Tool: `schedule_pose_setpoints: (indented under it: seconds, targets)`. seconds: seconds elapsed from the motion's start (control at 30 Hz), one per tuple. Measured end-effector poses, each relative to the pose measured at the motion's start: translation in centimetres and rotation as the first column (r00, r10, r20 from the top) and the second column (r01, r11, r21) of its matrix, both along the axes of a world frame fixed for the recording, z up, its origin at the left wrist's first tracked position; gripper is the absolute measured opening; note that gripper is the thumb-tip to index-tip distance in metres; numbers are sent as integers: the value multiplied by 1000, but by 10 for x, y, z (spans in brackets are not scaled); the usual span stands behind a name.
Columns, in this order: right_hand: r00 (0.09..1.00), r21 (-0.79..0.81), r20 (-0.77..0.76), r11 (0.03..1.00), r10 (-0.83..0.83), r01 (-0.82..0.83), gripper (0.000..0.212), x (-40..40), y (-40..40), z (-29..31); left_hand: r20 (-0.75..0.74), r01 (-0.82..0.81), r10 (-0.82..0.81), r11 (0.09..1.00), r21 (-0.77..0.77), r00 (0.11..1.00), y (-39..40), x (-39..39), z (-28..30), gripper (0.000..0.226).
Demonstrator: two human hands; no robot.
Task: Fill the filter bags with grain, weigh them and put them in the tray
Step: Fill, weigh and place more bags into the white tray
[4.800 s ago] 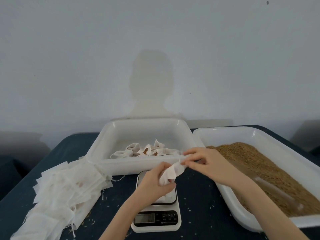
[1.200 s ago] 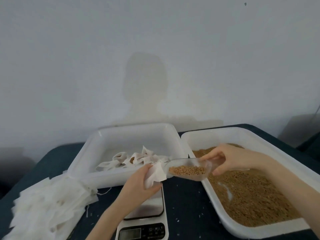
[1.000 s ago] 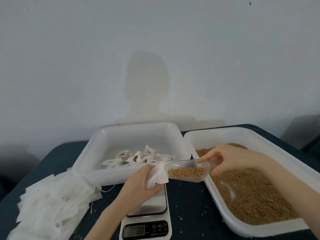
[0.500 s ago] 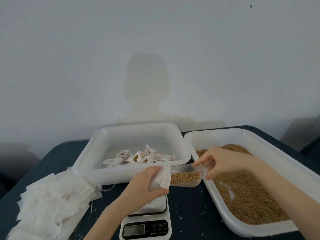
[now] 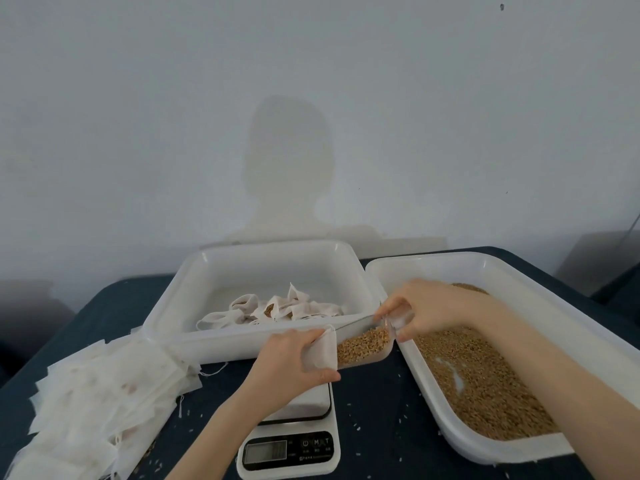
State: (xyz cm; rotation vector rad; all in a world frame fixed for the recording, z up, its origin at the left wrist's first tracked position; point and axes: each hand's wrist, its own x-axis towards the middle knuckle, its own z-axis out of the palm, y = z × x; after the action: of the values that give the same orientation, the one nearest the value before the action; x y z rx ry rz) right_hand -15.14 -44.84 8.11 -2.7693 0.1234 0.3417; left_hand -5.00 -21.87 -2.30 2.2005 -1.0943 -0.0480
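Observation:
My left hand [image 5: 287, 362] grips an open white filter bag [image 5: 323, 351] above the white kitchen scale [image 5: 294, 441]. My right hand [image 5: 420, 303] holds a clear plastic scoop [image 5: 363, 346] by its handle. The scoop is full of brown grain and its tip is inside the bag's mouth. The white tray [image 5: 180, 327] behind holds several filled bags [image 5: 273, 308]. A second white tray [image 5: 491, 268] on the right holds loose grain [image 5: 478, 379].
A heap of empty filter bags [image 5: 100, 407] lies at the left on the dark blue table [image 5: 374, 410]. Stray grains are scattered on the table around the scale. A pale wall rises right behind the trays.
My right hand has moved the full scoop left and down until its tip went into the bag. My left hand has kept the bag over the scale.

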Motion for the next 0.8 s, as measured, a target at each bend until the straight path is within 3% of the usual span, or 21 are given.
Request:
schedule_pose_setpoints:
  seconds: [0.1,0.2,0.3,0.53,0.8]
  targets:
    - [997,-174,47,984,57,-48,41,9,6,10,24,-60,60,998,0,998,-3,2,-3,79]
    - [971,-355,205,934,121,-41,35,16,12,21,58,-130,130,991,2,990,-7,3,-7,82]
    - [940,-505,267,862,212,-51,32,24,22,32,22,-191,194,977,-91,981,-11,1,-12,84]
    - [931,-673,252,739,266,-29,41,23,43,55,-84,-223,211,956,-192,974,-16,-9,-15,83]
    - [949,-682,218,731,228,-19,43,18,49,61,-104,-246,229,947,-205,968,-21,-12,-12,81]
